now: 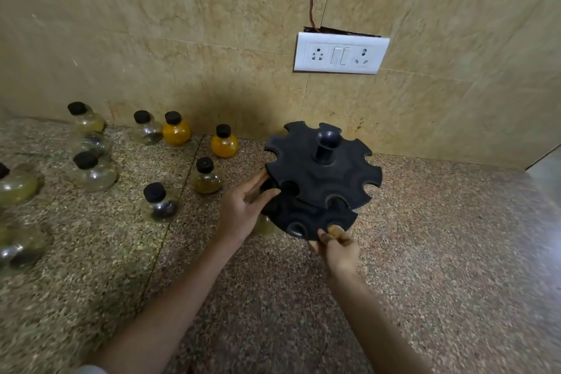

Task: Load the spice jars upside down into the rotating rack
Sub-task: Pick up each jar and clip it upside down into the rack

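A black two-tier rotating rack [321, 179] with notched slots and a centre post stands on the counter by the wall. My left hand [243, 209] grips its left edge, with fingers between the two tiers. My right hand [340, 252] is closed on a spice jar [335, 231] with brownish contents, pressed into a front slot of the lower tier. The yellowish glass of another jar [265, 226] shows under the lower tier beside my left hand. Several round glass jars with black caps stand upright to the left, among them two orange ones [176, 130] [224, 143] and a dark one [159, 203].
The speckled granite counter [425, 237] runs to a beige tiled wall just behind the rack. A white socket plate [340, 53] with a thin wire above it sits on the wall. More jars crowd the far left edge [18, 185].
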